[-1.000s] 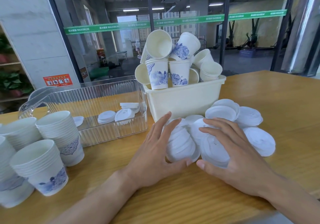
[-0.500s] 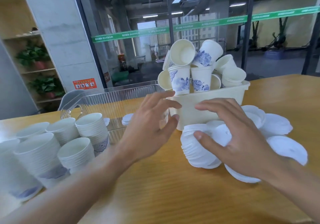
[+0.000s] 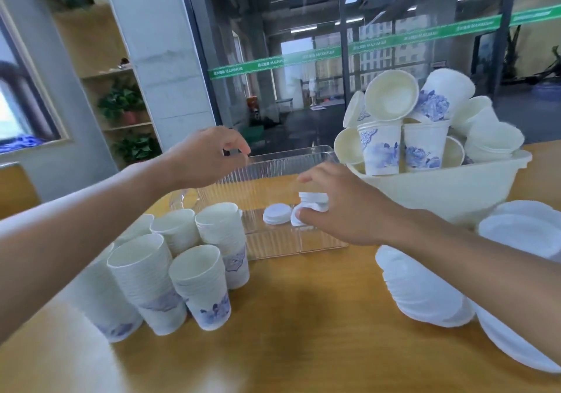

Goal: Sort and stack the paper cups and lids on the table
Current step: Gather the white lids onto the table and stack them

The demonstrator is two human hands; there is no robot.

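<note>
Two hands reach over the clear ribbed tray (image 3: 273, 240) at the back of the wooden table (image 3: 288, 332). The left hand (image 3: 206, 157) hovers above the tray's far rim, fingers curled, thumb and fingertips close together; whether it pinches anything I cannot tell. The right hand (image 3: 340, 207) is inside the tray, fingers curled round a small stack of white lids (image 3: 312, 202), beside another lid stack (image 3: 276, 214). Nested paper cup stacks (image 3: 182, 271) stand left of the tray. Loose cups fill the cream bin (image 3: 440, 192) on the right, with larger white lids (image 3: 425, 292) heaped in front.
</note>
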